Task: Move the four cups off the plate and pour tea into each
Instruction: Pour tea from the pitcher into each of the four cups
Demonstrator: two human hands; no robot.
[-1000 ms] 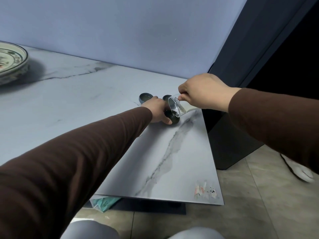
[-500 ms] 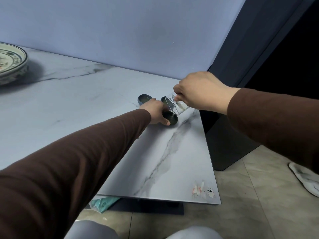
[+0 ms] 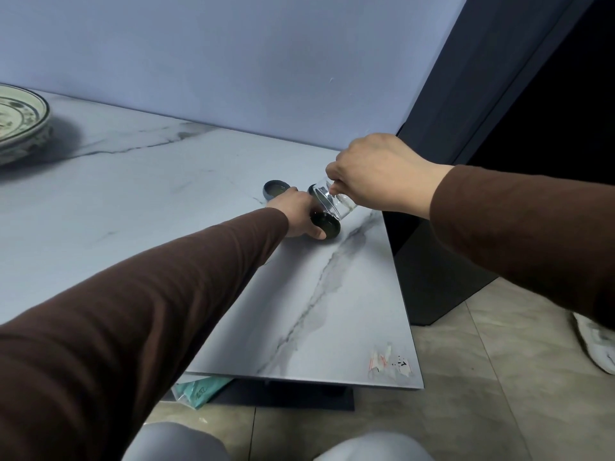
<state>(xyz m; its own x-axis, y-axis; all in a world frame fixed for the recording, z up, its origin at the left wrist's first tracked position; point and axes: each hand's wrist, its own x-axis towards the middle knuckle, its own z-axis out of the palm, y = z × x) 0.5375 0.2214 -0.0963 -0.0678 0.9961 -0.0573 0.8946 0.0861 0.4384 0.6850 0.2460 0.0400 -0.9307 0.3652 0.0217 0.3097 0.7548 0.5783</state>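
- The right hand [image 3: 379, 174] is gripping the glass pitcher [image 3: 334, 201] and has been tipping it further over the last second; its mouth is now pointing down at the near cup [image 3: 327, 227].
- The left hand [image 3: 298, 214] is still steadying that cup with closed fingers.
- Just behind the left hand, another cup [image 3: 276, 189] is already holding tea.
- Far to its left, the plate [image 3: 23, 124] is standing without cups.
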